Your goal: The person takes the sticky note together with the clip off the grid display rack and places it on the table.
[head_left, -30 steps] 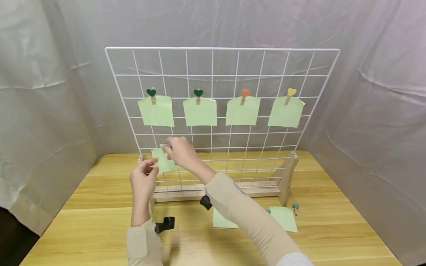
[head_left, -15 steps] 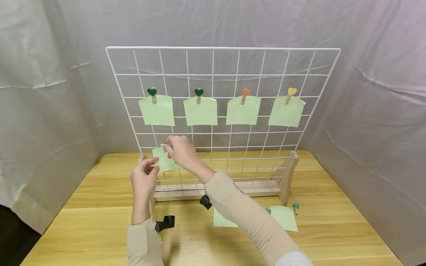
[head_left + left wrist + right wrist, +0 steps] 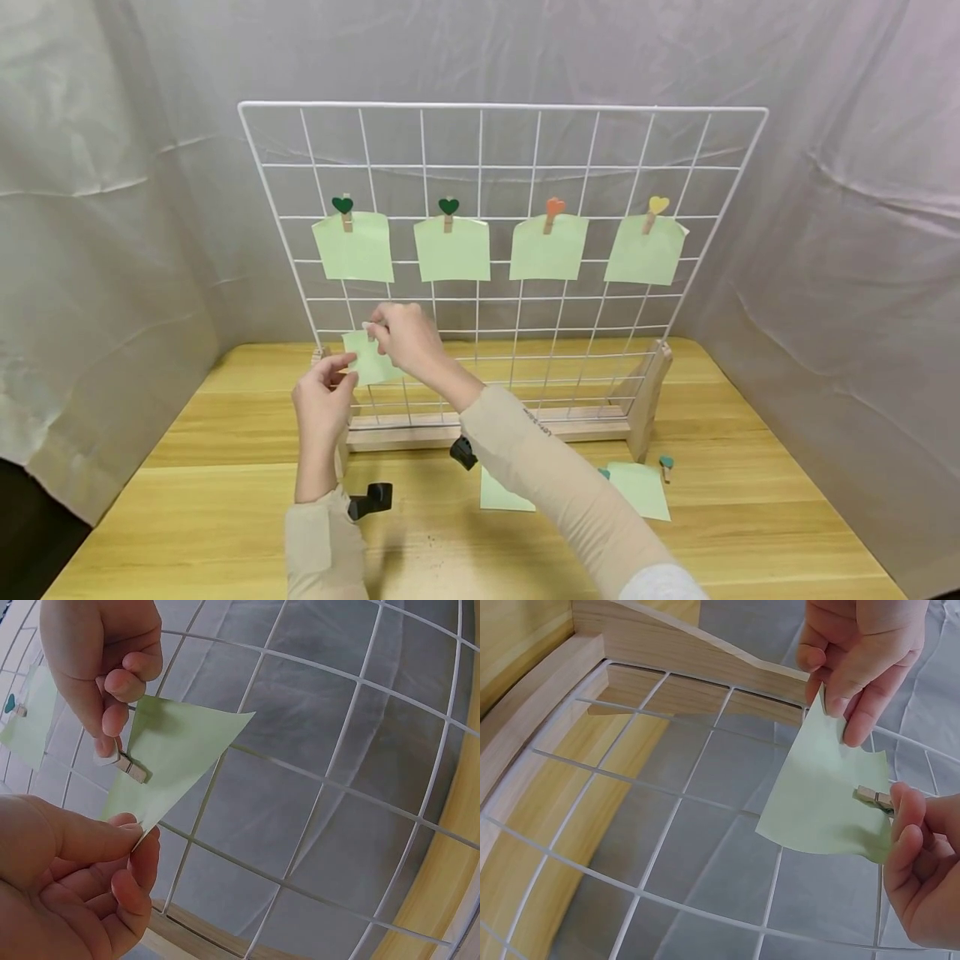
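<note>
My left hand pinches the left edge of a pale green paper note between thumb and finger. My right hand pinches a small wooden clothespin with a white decoration at its end. In both wrist views the clothespin's tip lies over the note, near its upper edge. The note is slightly bent and stands in front of the lower left part of a white wire grid. From the head view, the right hand covers part of the note and most of the clothespin.
Several green notes, one being the leftmost note, hang in a row from heart clothespins. A wooden stand holds the grid. On the table lie a loose note, another note partly under the right forearm, and a teal heart clothespin.
Both hands keep nearly the same place at the note, with the same grips. The whole head view has shifted very slightly.
</note>
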Available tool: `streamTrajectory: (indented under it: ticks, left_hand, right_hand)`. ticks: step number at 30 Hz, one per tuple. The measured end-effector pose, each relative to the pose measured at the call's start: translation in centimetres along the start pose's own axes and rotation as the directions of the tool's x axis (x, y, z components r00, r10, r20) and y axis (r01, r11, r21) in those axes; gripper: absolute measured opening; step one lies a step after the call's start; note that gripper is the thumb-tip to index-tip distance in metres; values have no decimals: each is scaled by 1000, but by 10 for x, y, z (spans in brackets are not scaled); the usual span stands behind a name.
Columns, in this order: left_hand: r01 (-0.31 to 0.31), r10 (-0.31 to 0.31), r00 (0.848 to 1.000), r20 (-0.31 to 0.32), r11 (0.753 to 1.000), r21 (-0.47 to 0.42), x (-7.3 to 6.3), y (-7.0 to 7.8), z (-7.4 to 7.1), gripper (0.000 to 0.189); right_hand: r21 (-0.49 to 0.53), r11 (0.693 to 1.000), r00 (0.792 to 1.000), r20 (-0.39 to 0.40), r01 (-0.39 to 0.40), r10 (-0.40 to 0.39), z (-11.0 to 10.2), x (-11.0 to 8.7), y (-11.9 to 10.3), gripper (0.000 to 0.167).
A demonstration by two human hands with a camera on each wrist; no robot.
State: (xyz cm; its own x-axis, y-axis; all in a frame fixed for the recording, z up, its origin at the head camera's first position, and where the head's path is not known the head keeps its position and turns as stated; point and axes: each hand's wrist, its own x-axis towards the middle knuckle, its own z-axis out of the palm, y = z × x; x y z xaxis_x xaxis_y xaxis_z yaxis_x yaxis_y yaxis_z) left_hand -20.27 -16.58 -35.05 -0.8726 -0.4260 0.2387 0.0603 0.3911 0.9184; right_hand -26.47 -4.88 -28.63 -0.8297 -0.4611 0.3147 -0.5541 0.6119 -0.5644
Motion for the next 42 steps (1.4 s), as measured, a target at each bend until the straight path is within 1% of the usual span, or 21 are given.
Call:
streamTrajectory:
  ticks: [6, 13, 16, 19, 22, 26, 30, 34, 38, 42]
  left_hand:
    - [-17, 17, 1000, -11, 1000, -8, -1, 0, -1, 27]
    - [-26, 26, 999, -27, 1000, -12, -4, 2, -2, 25]
    - [-27, 27, 999, -30, 999, -19, -6, 2, -3, 25]
    - [-30, 29, 999, -34, 999, -28, -7, 2, -4, 24]
    - [-38, 37, 999, -37, 999, -37, -8, 1, -5, 23]
    - [-36, 35, 999, -32, 998, -52, -12, -1, -7, 24]
    - [-12, 11, 1000, -18, 998, -66, -15, -1, -9, 24]
    - [-1, -1, 1000, -15, 997, -82, -18, -1, -11, 23]
    - [-3, 2, 1000, -16, 996, -91, -21, -1, -13, 22]
    - [-10, 9, 1000, -12, 996, -92, -23, -1, -14, 21]
  right_hand:
    - [35, 999, 999, -44, 21, -19, 2, -2, 1, 18]
    - [67, 997, 995, -89, 47, -41, 6, -5, 4, 19]
    - [83, 993, 991, -118, 79, -69, 7, -7, 5, 18]
    - [90, 987, 981, -155, 129, -114, 6, -8, 5, 17]
    - [99, 982, 974, -175, 163, -144, 6, -9, 5, 17]
    - [124, 978, 974, -173, 166, -143, 5, -11, 6, 19]
    - [156, 977, 979, -165, 143, -117, 3, -13, 6, 20]
    - [187, 974, 981, -166, 132, -102, 0, -15, 7, 23]
    - [202, 967, 974, -192, 158, -119, -3, -17, 9, 24]
    - [216, 955, 961, -229, 202, -151, -6, -20, 12, 26]
